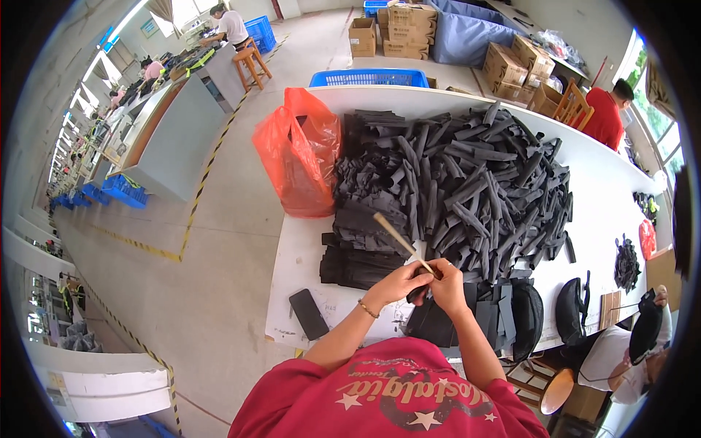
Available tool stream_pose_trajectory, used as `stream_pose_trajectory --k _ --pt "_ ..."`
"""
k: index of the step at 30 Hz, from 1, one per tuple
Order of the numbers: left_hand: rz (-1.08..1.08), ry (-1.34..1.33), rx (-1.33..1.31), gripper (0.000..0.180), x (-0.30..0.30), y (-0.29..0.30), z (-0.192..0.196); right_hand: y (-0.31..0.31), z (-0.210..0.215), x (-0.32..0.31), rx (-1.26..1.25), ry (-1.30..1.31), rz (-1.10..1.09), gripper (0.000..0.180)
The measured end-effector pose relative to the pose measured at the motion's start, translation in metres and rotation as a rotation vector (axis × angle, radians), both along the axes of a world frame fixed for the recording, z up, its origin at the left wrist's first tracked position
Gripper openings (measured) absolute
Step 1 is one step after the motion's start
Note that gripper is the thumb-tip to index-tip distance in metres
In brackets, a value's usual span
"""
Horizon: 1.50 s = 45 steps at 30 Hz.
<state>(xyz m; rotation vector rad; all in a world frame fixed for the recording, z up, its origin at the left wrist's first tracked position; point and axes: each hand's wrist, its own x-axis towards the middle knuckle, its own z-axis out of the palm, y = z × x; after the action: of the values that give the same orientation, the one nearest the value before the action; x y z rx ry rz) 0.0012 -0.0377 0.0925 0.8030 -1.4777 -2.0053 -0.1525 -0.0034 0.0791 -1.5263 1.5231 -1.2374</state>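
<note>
Both hands meet over the near side of the white table. A thin pale wooden-looking stick (398, 237) slants up and away from between them. My right hand (447, 286) is closed around its near end. My left hand (400, 286) is closed beside it, fingers pinched on a small dark piece whose kind I cannot make out. Just beyond lie stacks of flat black fabric strips (358, 264), and farther off a big heap of curled black strips (489, 190). Flat black panels (438, 321) lie under and right of my hands.
An orange-red plastic bag (303, 160) stands at the table's far left edge. A black phone (309, 314) lies left of my arm. Black pouches (526, 317) line the near right, where another person holds a black pouch (646, 328). A blue crate (369, 77) is behind the table.
</note>
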Motion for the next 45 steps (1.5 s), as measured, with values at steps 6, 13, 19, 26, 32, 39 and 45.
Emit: stream_pose_trajectory --k 6,13,19,26,32,39,45 --pt "0.051 -0.076 0.061 0.029 -0.013 0.016 -0.022 -0.014 0.033 -0.027 0.272 -0.554 -0.204 0.007" --pt "0.277 -0.153 0.089 0.024 0.016 0.064 -0.073 -0.065 0.097 -0.095 0.150 -0.336 -0.302 0.020" --pt "0.600 0.133 -0.127 0.024 -0.017 -0.014 0.013 -0.044 0.068 -0.047 0.263 -0.174 0.007 0.028" --pt "0.587 0.245 0.108 0.016 -0.033 -0.020 0.004 -0.029 0.037 -0.016 0.215 -0.438 -0.038 0.017" --pt "0.205 0.027 0.259 0.025 -0.037 0.003 -0.023 -0.041 0.017 -0.017 0.140 -0.266 -0.230 0.009" --pt "0.514 -0.468 -0.697 0.014 0.000 -0.036 -0.073 -0.118 0.035 -0.150 -0.029 0.134 -0.583 0.026" --pt "0.451 -0.889 -1.091 0.019 0.062 -0.150 -0.104 -0.052 -0.031 -0.106 0.319 0.150 -0.065 0.017"
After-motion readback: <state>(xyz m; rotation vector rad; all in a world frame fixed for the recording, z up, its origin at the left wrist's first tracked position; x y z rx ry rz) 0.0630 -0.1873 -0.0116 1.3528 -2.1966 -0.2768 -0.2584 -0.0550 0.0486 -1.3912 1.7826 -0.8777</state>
